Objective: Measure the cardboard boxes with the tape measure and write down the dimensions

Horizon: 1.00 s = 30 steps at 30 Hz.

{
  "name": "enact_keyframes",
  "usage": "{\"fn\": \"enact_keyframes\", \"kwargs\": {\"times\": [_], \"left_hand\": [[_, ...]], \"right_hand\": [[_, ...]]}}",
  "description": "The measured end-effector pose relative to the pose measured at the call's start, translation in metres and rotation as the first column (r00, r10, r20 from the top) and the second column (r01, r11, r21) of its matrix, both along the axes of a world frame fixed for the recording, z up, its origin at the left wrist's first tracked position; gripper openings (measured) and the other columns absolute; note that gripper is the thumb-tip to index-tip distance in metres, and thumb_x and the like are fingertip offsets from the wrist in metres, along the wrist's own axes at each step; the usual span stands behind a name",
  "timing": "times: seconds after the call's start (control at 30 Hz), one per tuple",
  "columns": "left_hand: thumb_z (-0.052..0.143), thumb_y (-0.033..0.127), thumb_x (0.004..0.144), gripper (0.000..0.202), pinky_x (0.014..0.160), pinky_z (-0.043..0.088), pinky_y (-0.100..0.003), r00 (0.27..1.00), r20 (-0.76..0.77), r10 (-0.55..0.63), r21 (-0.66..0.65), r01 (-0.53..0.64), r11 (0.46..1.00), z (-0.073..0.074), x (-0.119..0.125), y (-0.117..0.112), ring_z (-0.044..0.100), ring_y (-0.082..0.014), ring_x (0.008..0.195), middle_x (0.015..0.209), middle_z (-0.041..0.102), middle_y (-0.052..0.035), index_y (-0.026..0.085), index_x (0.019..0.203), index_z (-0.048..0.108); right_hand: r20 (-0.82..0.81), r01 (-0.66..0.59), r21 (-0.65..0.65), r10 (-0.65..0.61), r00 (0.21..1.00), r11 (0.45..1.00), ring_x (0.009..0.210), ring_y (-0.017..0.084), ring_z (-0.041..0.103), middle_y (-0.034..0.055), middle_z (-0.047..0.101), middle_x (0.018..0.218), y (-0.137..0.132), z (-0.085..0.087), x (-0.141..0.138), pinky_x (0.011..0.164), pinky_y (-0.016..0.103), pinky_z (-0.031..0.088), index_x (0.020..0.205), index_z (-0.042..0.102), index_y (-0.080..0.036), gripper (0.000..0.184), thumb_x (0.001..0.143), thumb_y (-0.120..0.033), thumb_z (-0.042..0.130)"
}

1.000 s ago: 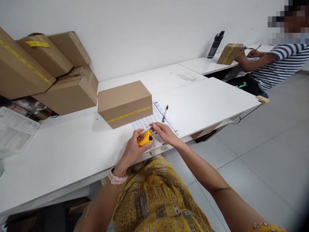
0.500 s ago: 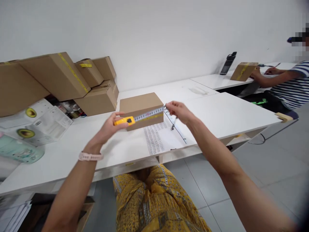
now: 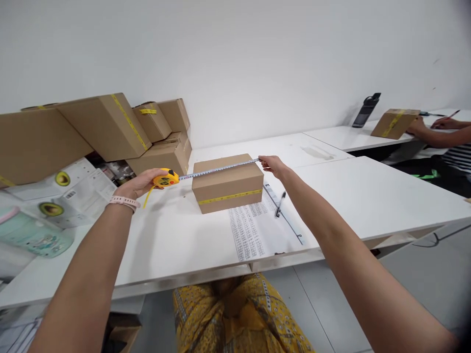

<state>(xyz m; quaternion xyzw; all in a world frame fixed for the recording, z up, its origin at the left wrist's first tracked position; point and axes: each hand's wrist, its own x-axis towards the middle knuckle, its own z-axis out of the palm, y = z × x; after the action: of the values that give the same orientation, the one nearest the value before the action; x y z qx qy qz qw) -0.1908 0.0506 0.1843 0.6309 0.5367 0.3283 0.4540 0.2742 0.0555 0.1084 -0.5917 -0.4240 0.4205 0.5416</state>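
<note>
A brown cardboard box (image 3: 231, 184) with a yellow tape strip along its front lies on the white table in front of me. My left hand (image 3: 142, 182) is closed around the yellow case of a tape measure (image 3: 166, 178), left of the box. The blade stretches from the case across the top of the box. At the box's right end my right hand (image 3: 271, 164) pinches the blade's tip. Beneath and right of the box is a printed sheet (image 3: 263, 233), with a pen (image 3: 280, 204) lying on it.
Several cardboard boxes (image 3: 105, 125) are stacked at the left against the wall. Nearer stand an avocado-printed carton (image 3: 79, 189) and a mint-green bottle (image 3: 35, 233). At the right, a dark bottle (image 3: 366, 110) and a taped box (image 3: 395, 123) stand beside another person's arms (image 3: 437, 136).
My left hand has moved left with the tape case, so more blade is drawn out. The blade has gone from the box's front to over its top. The view has shifted.
</note>
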Motion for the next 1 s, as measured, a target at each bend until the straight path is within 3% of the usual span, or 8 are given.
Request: {"fn": "enact_keyframes", "kwargs": {"times": [0.23, 0.57, 0.8, 1.0], "left_hand": [[0.087, 0.054, 0.063, 0.054, 0.066, 0.056, -0.029, 0.998, 0.001, -0.056, -0.037, 0.056, 0.998, -0.004, 0.003, 0.015, 0.069, -0.0255, 0.091, 0.108, 0.077, -0.0123, 0.017, 0.101, 0.077], [0.086, 0.052, 0.063, 0.052, 0.063, 0.051, -0.028, 0.995, 0.023, -0.095, -0.055, 0.096, 0.994, -0.008, 0.03, 0.024, 0.067, -0.0227, 0.085, 0.101, 0.077, -0.0111, 0.016, 0.099, 0.075], [0.083, 0.051, 0.064, 0.052, 0.065, 0.051, -0.029, 0.992, 0.033, -0.121, -0.083, 0.123, 0.989, -0.007, 0.026, 0.027, 0.067, -0.0244, 0.093, 0.106, 0.077, -0.0121, 0.015, 0.102, 0.075], [0.082, 0.051, 0.065, 0.05, 0.064, 0.051, -0.031, 0.988, 0.031, -0.152, -0.091, 0.154, 0.984, -0.006, 0.026, 0.027, 0.067, -0.0262, 0.093, 0.105, 0.077, -0.0131, 0.016, 0.1, 0.076]], "right_hand": [[0.085, 0.012, -0.012, -0.011, 0.996, 1.0, 0.073, 0.014, 0.053, 0.0028, 0.06, 0.076, 0.008, -0.016, -0.005, 0.069, 0.028, 0.046, 0.074, 0.059, -0.019, 0.024, 0.077, -0.036, 0.074], [0.204, 0.046, -0.059, -0.033, 0.978, 0.997, 0.073, 0.014, 0.053, 0.0016, 0.061, 0.08, 0.005, -0.003, -0.036, 0.06, 0.026, 0.041, 0.077, 0.053, -0.02, 0.028, 0.076, -0.036, 0.076], [0.248, 0.022, -0.14, 0.014, 0.969, 0.99, 0.078, 0.019, 0.059, 0.0079, 0.067, 0.089, 0.001, -0.003, -0.036, 0.061, 0.03, 0.046, 0.078, 0.056, -0.02, 0.029, 0.083, -0.044, 0.072], [0.288, 0.028, -0.168, 0.022, 0.957, 0.985, 0.074, 0.018, 0.059, 0.008, 0.067, 0.086, 0.001, -0.002, -0.036, 0.06, 0.031, 0.045, 0.077, 0.058, -0.019, 0.032, 0.086, -0.048, 0.069]]}}
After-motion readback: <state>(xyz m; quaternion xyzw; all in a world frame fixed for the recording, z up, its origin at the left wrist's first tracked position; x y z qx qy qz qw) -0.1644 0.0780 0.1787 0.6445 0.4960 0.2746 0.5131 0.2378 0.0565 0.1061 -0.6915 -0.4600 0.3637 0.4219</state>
